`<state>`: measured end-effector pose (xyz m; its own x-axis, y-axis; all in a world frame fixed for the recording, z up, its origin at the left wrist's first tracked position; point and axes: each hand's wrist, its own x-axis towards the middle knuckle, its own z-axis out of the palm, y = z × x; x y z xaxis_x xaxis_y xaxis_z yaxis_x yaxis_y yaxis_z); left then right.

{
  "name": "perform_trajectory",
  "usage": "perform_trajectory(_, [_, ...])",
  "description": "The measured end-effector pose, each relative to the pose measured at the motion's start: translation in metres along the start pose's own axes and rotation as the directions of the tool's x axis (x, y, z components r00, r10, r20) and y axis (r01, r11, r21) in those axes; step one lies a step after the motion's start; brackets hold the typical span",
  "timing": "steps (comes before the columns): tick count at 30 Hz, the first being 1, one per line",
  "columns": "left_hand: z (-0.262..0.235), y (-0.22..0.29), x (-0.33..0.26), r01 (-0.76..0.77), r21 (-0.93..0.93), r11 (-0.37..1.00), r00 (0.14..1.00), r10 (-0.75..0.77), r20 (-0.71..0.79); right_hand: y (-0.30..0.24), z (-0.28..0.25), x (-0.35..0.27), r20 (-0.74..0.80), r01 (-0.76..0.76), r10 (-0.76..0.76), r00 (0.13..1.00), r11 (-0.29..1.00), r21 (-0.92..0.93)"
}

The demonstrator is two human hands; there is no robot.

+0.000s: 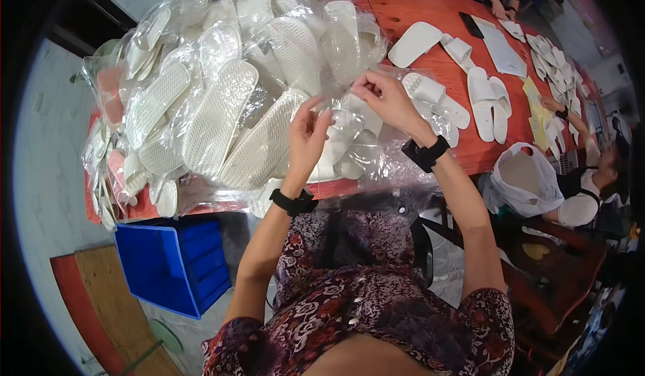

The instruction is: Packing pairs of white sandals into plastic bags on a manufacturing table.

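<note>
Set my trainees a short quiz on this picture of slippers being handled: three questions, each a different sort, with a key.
1. True or false: the blue bin stands lower than the red table top, on the person's left side.
2. Multiple choice: what do both of the person's wrists wear? A) black bands; B) red gloves; C) yellow cuffs.
3. Fill the gap: the slippers in clear plastic, heaped beside the left hand, are mostly ____ in colour.

Key: 1. True. 2. A. 3. White.
</note>
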<state>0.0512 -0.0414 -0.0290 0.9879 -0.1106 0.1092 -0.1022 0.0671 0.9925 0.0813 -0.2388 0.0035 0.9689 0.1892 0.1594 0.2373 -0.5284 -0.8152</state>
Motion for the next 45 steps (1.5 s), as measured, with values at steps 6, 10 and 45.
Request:
perform_trajectory(6, [-0.005, -0.04, -0.038, 0.002, 0.289, 0.957, 0.995, -0.031, 0.095, 0.029, -0.026, 0.011, -0.223, 0.05, -0.006, 0.975, 0.98, 0.191])
perform_trajectory(10, [-0.003, -0.035, -0.044, 0.085, 0.415, 0.906, 0.979, -0.152, 0.134, 0.052, -0.038, 0.013, -0.25, 0.001, 0.023, 0.968, 0.995, 0.095])
perform_trajectory(45, [0.003, -0.035, -0.028, -0.354, 0.681, 0.641, 0.854, 0.518, -0.043, 0.137, -0.004, -0.178, -0.045, -0.546, 0.593, 0.804, 0.767, 0.338])
